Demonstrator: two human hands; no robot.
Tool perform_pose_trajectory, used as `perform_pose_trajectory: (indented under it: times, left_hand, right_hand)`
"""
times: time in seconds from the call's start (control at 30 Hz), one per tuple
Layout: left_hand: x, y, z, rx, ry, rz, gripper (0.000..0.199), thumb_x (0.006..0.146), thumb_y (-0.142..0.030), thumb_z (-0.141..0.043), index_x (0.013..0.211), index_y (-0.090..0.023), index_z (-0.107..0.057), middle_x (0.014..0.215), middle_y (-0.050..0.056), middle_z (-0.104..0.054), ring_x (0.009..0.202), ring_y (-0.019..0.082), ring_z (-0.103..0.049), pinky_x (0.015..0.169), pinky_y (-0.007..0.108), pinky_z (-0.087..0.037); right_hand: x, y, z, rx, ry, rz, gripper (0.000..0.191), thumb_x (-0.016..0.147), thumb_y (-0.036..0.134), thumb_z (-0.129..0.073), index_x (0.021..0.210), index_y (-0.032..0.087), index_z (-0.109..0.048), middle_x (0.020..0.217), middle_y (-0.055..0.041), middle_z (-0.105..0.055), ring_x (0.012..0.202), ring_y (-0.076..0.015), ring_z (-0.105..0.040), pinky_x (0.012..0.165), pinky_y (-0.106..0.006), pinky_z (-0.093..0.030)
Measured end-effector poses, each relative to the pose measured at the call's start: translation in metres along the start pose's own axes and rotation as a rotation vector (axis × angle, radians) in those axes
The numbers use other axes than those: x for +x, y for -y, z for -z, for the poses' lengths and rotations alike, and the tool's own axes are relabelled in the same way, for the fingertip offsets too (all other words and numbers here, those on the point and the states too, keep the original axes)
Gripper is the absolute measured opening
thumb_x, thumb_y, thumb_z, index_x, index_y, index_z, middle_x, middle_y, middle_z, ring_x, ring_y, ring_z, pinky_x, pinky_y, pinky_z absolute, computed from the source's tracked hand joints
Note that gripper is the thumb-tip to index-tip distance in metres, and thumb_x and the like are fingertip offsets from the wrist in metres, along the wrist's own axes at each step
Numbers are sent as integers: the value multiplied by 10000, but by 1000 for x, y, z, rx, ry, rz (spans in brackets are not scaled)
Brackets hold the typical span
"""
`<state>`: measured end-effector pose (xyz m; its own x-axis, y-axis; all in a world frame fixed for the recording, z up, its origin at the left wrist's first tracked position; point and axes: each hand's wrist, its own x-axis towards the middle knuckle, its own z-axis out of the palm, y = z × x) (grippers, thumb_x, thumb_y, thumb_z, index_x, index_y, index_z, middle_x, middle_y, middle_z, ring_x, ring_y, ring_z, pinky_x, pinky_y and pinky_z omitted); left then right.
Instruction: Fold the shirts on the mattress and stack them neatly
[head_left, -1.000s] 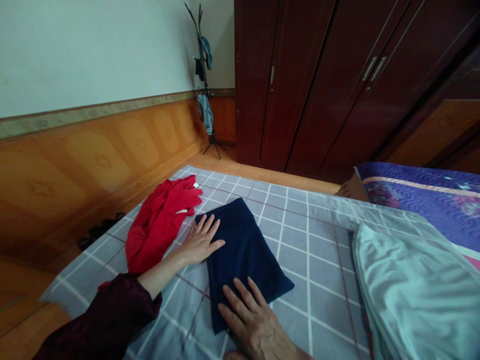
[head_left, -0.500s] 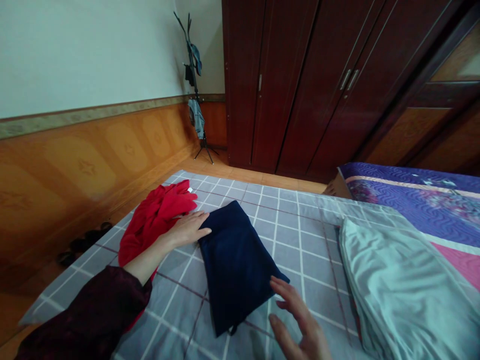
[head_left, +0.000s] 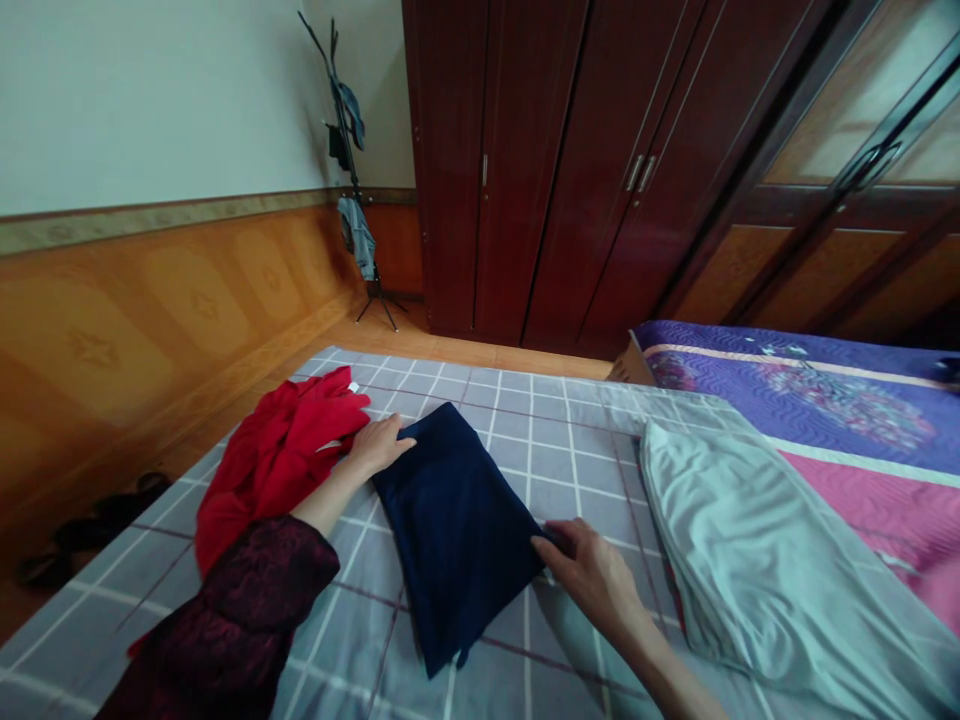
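A folded navy-blue garment [head_left: 461, 540] lies on the checked grey bedsheet [head_left: 540, 400], with a small loop or cord end showing at its near edge. My left hand [head_left: 381, 444] is closed on its far left corner, thumb on top of the fabric. At the right corner, my right hand [head_left: 589, 565] pinches the cloth and lifts it slightly. A crumpled red garment [head_left: 277, 450] with a white tag lies just left of the navy one, partly behind my left forearm.
On the right lies a stack of folded clothes with a pale green garment [head_left: 772, 550] on top. Beyond it is a purple and pink bedspread [head_left: 847, 400]. A dark red wardrobe [head_left: 525, 180] and a coat stand [head_left: 352, 170] stand behind. Dark shoes [head_left: 90, 530] sit on the floor at left.
My right hand has closed on the navy garment's right corner. My left hand has gone from resting flat to gripping the far left corner. The view has turned right.
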<state>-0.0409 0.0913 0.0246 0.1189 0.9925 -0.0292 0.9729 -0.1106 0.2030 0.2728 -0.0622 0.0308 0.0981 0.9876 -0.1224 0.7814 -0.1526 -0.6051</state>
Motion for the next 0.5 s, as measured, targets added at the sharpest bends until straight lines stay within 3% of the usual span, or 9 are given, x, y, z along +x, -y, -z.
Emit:
perform_pose_trajectory:
  times: [0.1,0.17,0.27,0.37,0.43,0.5]
  left_hand:
    - [0,9,-1,-46,11,20,233,818,-381,-570,914,-171,-604,922,99,-681,935,270,-630,773,320,-442]
    - [0,13,-3,-83,-3,39,218,833,-369,-537,918,-175,-589,905,89,-680,914,260,-634,769,316,-442]
    - [-2,15,-7,-159,-27,64,212,856,-337,-483,969,-175,-561,919,78,-679,907,238,-638,775,303,-449]
    - [-3,15,-10,-253,-23,67,198,838,-324,-483,950,-184,-568,936,58,-688,920,225,-641,782,287,-463]
    - [-4,13,-10,-296,0,52,230,810,-374,-510,901,-178,-591,897,62,-701,912,249,-651,767,302,-480]
    - [-5,13,-11,-397,21,53,300,744,-442,-584,855,-164,-615,846,74,-713,894,283,-662,742,317,-503]
  right_hand:
    - [1,18,-2,-128,35,-8,196,747,374,-569,757,190,-633,782,-58,-646,735,-241,-604,608,-317,-353]
    - [-1,23,-8,-73,12,-8,121,714,308,-576,704,187,-588,695,-40,-619,659,-209,-575,579,-304,-327]
    - [-5,24,-21,270,-2,-58,137,671,319,-575,686,185,-552,580,-7,-561,564,-165,-526,540,-284,-335]
    - [-9,26,-33,711,18,-177,301,586,356,-618,813,164,-571,574,14,-557,518,-143,-510,483,-259,-367]
    - [-11,29,-36,857,48,-259,467,551,356,-651,958,141,-573,561,30,-564,476,-132,-504,448,-248,-379]
    - [-11,33,-37,876,119,-298,465,561,342,-658,967,126,-587,519,38,-555,429,-125,-498,415,-238,-373]
